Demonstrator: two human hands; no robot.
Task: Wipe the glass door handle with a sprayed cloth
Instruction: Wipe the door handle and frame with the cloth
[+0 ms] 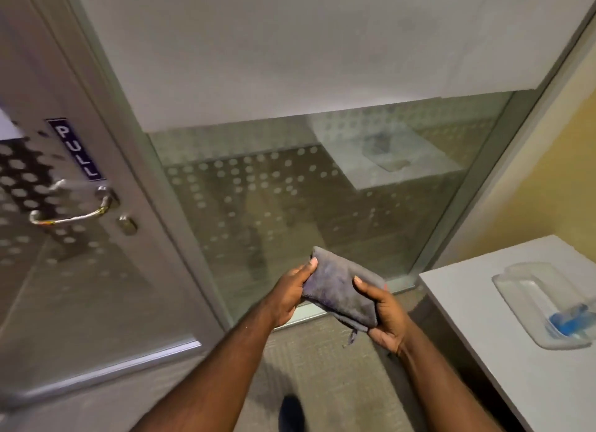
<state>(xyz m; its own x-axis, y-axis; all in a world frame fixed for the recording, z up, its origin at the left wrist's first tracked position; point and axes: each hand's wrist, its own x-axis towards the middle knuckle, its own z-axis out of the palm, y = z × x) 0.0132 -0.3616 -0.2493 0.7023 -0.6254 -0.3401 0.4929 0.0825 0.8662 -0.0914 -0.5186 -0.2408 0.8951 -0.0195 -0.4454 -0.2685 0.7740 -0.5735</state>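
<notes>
A folded grey cloth (338, 289) is held in front of me at waist height by both hands. My left hand (290, 293) grips its left edge, thumb on top. My right hand (383, 315) grips its right and lower edge. The silver lever door handle (74, 212) is on the glass door's metal frame at the far left, under a dark "PULL" sign (75, 149). Both hands are well to the right of and below the handle, apart from it.
A round lock cylinder (126, 225) sits just below the handle. A dotted frosted glass panel (290, 189) fills the middle. At the right a white counter (483, 318) carries a clear spray bottle (545, 306) lying on its side with blue liquid. Carpet floor lies below.
</notes>
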